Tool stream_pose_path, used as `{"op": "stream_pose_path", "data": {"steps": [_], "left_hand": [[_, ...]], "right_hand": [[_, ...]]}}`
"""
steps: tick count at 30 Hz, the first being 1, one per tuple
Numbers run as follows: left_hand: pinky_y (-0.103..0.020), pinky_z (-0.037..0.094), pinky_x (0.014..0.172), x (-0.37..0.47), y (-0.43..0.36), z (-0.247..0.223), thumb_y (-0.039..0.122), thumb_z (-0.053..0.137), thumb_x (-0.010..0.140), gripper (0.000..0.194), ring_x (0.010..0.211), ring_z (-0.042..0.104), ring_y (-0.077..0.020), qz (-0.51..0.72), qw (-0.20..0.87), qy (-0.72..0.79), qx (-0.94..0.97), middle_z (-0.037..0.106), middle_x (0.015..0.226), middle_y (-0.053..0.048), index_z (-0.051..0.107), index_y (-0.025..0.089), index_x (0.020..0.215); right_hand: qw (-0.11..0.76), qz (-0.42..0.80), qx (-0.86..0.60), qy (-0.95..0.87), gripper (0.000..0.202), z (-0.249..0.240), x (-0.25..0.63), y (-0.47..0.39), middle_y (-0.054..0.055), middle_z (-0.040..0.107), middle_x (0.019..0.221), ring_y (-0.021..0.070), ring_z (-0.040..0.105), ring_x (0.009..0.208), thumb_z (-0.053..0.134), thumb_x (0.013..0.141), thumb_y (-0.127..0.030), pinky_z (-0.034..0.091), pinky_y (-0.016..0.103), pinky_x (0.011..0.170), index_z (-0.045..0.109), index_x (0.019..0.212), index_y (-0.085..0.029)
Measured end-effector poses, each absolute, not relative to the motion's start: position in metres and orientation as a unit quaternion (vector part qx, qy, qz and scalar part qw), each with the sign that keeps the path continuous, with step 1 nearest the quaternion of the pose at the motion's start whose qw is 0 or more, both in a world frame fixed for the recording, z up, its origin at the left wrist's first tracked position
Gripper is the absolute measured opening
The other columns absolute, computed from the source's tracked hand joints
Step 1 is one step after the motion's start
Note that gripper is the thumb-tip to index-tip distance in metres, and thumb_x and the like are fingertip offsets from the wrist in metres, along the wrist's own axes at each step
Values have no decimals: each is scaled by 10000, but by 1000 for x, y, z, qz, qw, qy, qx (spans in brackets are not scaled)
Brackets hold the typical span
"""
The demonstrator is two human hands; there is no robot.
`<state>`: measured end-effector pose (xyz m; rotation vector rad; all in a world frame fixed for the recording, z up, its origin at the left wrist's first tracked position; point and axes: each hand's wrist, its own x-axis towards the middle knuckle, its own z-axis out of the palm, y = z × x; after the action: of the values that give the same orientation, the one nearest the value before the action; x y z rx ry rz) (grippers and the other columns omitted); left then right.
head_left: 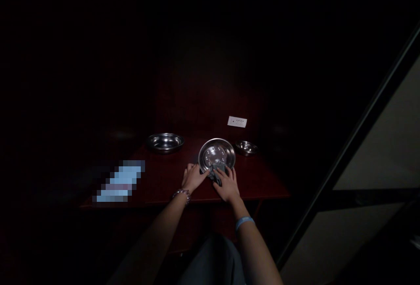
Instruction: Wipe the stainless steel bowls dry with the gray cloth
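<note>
A round metal bowl [215,155] is tilted so that its inside faces me, above the dark red table. My left hand [194,177] grips the bowl's lower left rim, thumb towards the inside and fingers behind. Under my right hand [227,184] is a bunched grey cloth [218,171], pressed against the bowl's near rim and inner wall. The fingers of that hand are bent over the cloth. Part of the cloth hangs below the rim.
On the red table [164,184] a wide metal bowl [165,143] stands at the back left, and a smaller metal bowl [246,147] at the back right. A white socket plate [237,121] is on the back wall. A blurred-out bright patch [120,182] lies at the left.
</note>
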<state>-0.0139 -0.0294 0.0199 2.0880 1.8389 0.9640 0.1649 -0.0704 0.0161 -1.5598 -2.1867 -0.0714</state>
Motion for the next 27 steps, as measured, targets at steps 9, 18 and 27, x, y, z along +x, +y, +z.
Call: {"op": "stream_pose_path", "data": {"steps": [9,18,27], "left_hand": [[-445,356,1009,-12,-31,22,543,422,924,474,1226,450,-335,300,96,618,720,661,1282,-105,703,236,1149],[-446,339,1037,-13,-32,24,499,415,938,446,1270,404,-325,331,109,618,705,633,1305,-103,693,229,1159],[-486,326,1076,-13,-27,20,460,345,983,450,1277,390,-321,391,113,625,666,590,1370,-92,686,223,1158]], "right_hand": [[212,-32,-574,-790,562,16,164,-70,-30,495,1516,269,181,1501,546,916,-422,41,508,1227,467,1466,-331],[219,-29,-569,-792,561,18,164,-72,-32,502,1510,264,194,1496,547,914,-417,33,505,1230,469,1463,-330],[223,-43,-571,-789,552,20,163,-73,-15,522,1494,259,204,1494,560,910,-414,34,504,1231,491,1450,-317]]}}
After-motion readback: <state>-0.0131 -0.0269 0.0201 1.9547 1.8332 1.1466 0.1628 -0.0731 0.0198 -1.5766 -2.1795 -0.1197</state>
